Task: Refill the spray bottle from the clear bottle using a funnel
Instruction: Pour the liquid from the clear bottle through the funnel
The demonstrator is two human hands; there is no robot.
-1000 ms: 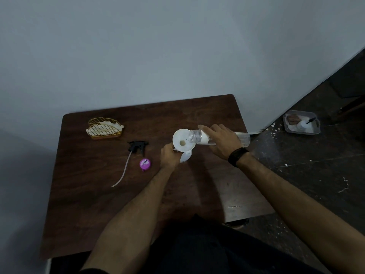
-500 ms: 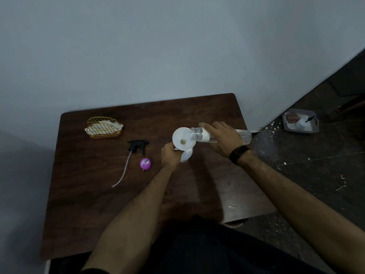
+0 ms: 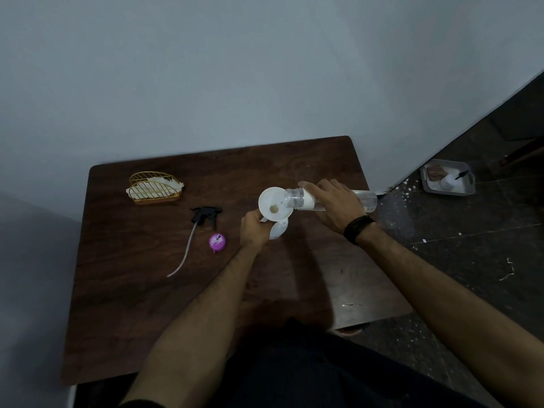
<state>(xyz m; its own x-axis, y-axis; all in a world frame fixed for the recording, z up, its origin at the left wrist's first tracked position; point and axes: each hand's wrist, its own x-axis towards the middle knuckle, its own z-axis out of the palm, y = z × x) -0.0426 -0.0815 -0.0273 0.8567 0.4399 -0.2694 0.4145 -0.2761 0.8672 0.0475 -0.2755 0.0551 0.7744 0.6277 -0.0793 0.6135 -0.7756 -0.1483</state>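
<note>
Pour stage underway. The white funnel (image 3: 275, 204) sits in the spray bottle (image 3: 278, 229) near the desk (image 3: 123, 304) centre; trigger head (image 3: 204, 214) and purple cap (image 3: 217, 241) are off, lying to the left. Left hand (image 3: 253, 231) grips the spray bottle's neck below the funnel. Right hand (image 3: 335, 203) wraps the clear bottle (image 3: 303, 198), tipped nearly flat, mouth over the funnel rim. Flow not visible. Left judged: finish pouring, pull funnel, refit trigger head.
</note>
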